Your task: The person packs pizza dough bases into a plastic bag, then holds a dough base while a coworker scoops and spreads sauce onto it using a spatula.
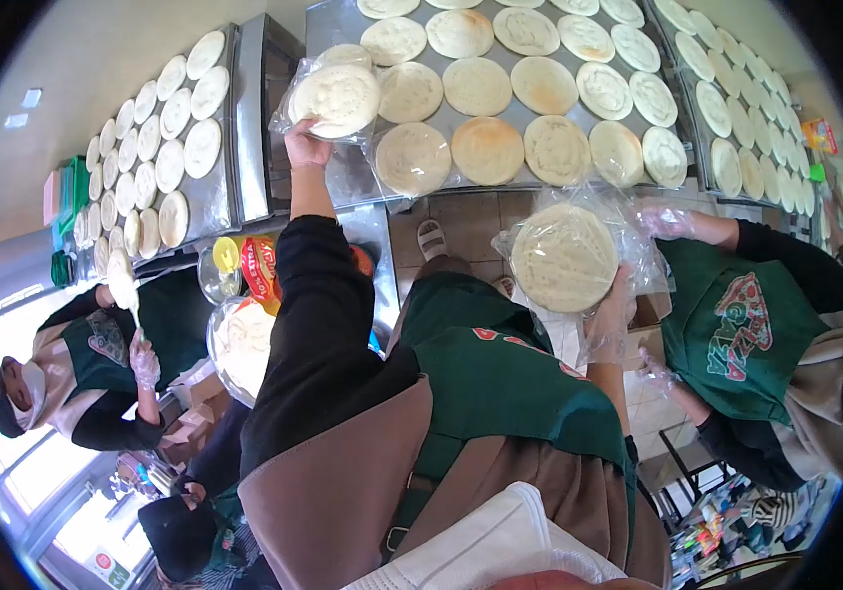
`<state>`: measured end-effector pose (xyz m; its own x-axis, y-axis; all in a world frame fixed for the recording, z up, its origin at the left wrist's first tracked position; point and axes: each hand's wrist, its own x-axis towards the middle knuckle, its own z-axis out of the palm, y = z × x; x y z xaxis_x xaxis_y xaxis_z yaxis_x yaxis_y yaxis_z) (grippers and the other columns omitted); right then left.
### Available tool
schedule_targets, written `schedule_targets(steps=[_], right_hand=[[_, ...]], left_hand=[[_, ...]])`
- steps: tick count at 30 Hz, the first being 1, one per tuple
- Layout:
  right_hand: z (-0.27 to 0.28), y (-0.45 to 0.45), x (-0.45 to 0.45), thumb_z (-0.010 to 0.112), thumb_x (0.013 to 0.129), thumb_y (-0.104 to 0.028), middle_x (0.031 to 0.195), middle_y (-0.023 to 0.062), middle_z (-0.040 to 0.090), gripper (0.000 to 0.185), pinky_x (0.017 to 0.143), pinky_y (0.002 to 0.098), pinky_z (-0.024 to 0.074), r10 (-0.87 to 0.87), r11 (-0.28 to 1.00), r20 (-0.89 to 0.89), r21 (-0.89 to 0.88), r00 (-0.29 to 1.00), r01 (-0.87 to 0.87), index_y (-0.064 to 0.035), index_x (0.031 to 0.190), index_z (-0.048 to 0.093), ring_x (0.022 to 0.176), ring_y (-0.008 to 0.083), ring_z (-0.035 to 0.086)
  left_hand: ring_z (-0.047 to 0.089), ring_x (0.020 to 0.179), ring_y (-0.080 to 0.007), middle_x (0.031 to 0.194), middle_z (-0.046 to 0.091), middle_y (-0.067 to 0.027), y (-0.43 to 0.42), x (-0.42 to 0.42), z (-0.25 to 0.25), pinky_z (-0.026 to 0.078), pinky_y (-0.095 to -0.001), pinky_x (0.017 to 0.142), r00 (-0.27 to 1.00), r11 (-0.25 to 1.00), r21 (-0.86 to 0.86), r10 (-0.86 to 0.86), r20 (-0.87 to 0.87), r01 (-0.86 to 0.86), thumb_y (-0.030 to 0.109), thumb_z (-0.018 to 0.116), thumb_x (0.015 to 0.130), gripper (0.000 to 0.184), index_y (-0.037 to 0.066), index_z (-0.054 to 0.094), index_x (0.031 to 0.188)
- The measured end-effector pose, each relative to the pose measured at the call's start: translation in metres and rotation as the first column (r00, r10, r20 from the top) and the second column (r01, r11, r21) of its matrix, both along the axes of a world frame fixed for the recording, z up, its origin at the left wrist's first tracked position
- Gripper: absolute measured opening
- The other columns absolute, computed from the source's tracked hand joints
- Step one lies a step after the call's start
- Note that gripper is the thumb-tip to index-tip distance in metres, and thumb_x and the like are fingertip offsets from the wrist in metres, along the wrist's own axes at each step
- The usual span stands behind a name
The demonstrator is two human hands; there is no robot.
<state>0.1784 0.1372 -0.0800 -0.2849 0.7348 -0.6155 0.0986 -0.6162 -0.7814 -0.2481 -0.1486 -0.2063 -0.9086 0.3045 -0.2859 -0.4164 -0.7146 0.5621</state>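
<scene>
My left hand (307, 146) is closed on the near edge of a pale round pizza base (337, 101) at the table's left end. Transparent plastic lies around that base, and another base shows partly behind it. In front of my apron, my right hand (614, 317) grips the lower right edge of a second pizza base (563, 258) wrapped in a transparent bag. Loose plastic spreads from the bag's upper right, close to a gloved hand (665, 222) of the co-worker on the right. Whether that hand touches the plastic I cannot tell.
Rows of pizza bases cover the metal table (343, 187) ahead, with more on the left table (230, 187) and right table (697, 147). A bowl of white stuff (241, 344) stands left of my arm. A co-worker (107, 339) at left lifts a base on a utensil.
</scene>
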Motion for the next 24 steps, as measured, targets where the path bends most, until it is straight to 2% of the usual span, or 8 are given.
schedule_targets(steps=[2,3,5,9,12,17,22,24], right_hand=[[0.001,-0.004,-0.009,0.042,0.094,-0.041,0.114,0.0132,0.057,0.051,0.083,0.0334,0.0512,0.035,0.999,-0.137,0.027,0.99,-0.032,0.0028,0.122,0.045,0.102,0.022,0.059],[-0.002,-0.005,-0.011,0.042,0.094,-0.041,0.114,0.0132,0.057,0.051,0.083,0.0334,0.0512,0.032,0.999,-0.125,0.022,0.992,-0.029,0.0028,0.122,0.045,0.102,0.022,0.059],[-0.014,-0.003,-0.015,0.04,0.095,-0.043,0.114,0.0104,0.057,0.05,0.088,0.032,0.0468,0.037,0.999,0.012,0.032,0.999,-0.038,-0.0003,0.118,0.05,0.105,0.0183,0.056],[-0.05,0.007,-0.013,0.035,0.096,-0.042,0.117,0.0109,0.056,0.054,0.091,0.0316,0.0443,0.136,0.991,-0.085,0.007,0.987,-0.136,0.0031,0.124,0.044,0.109,0.0208,0.054],[-0.049,0.01,-0.018,0.035,0.097,-0.041,0.117,0.0114,0.055,0.053,0.092,0.0306,0.0438,0.336,0.914,0.209,0.163,0.918,-0.372,0.0041,0.124,0.044,0.108,0.0204,0.054],[-0.01,-0.002,-0.066,0.037,0.096,-0.042,0.106,0.0087,0.06,0.05,0.084,0.0287,0.0433,0.174,0.97,0.02,0.168,0.984,-0.175,0.001,0.112,0.056,0.097,0.0132,0.053],[-0.011,0.001,-0.087,0.038,0.096,-0.041,0.106,0.0083,0.06,0.048,0.082,0.0283,0.0448,0.161,0.979,-0.073,0.14,0.984,-0.15,0.0011,0.111,0.056,0.095,0.0136,0.055],[-0.027,0.001,-0.093,0.038,0.096,-0.04,0.105,0.008,0.06,0.048,0.082,0.0282,0.0452,0.175,0.976,-0.131,0.15,0.976,-0.155,0.0012,0.11,0.057,0.094,0.0136,0.056]], left_hand=[[0.051,0.109,-0.0353,0.116,0.054,-0.0179,-0.011,-0.033,-0.052,0.041,-0.0506,0.095,0.991,0.981,-0.195,0.045,0.123,-0.021,0.001,0.055,0.067,0.055,-0.002,0.046,0.121],[0.051,0.107,-0.0365,0.114,0.054,-0.0193,0.011,-0.017,-0.027,0.044,-0.0547,0.086,0.918,0.814,-0.571,0.298,0.26,-0.103,0.009,0.059,0.072,0.054,0.0,0.043,0.123],[0.052,0.105,-0.0359,0.114,0.053,-0.0202,0.021,-0.011,-0.018,0.045,-0.0565,0.078,0.814,0.66,-0.751,0.429,0.391,0.013,0.017,0.063,0.077,0.054,0.0,0.042,0.124],[0.052,0.105,-0.0368,0.118,0.051,-0.0206,-0.004,-0.031,-0.08,0.046,-0.0546,0.077,0.846,0.729,-0.682,0.396,0.357,-0.054,0.02,0.066,0.079,0.057,-0.001,0.04,0.125],[0.051,0.107,-0.037,0.125,0.039,-0.0221,-0.026,-0.047,-0.147,0.049,-0.0526,0.074,0.888,0.849,-0.523,0.182,0.422,0.075,0.005,0.072,0.072,0.079,0.009,0.017,0.129],[0.058,0.092,-0.0318,0.115,0.048,-0.0197,-0.003,-0.03,-0.101,0.052,-0.0427,0.069,0.88,0.652,-0.748,0.419,0.222,-0.122,0.001,0.075,0.067,0.08,0.008,0.02,0.125],[0.056,0.087,-0.026,0.108,0.051,-0.0161,-0.029,-0.049,-0.105,0.047,-0.0369,0.058,0.893,0.653,-0.735,0.199,0.403,0.186,-0.006,0.072,0.063,0.083,0.01,0.022,0.127],[0.055,0.085,-0.0246,0.107,0.051,-0.015,-0.033,-0.043,-0.104,0.044,-0.0367,0.056,0.905,0.577,-0.812,0.387,0.178,-0.087,-0.01,0.068,0.062,0.083,0.01,0.024,0.129]])
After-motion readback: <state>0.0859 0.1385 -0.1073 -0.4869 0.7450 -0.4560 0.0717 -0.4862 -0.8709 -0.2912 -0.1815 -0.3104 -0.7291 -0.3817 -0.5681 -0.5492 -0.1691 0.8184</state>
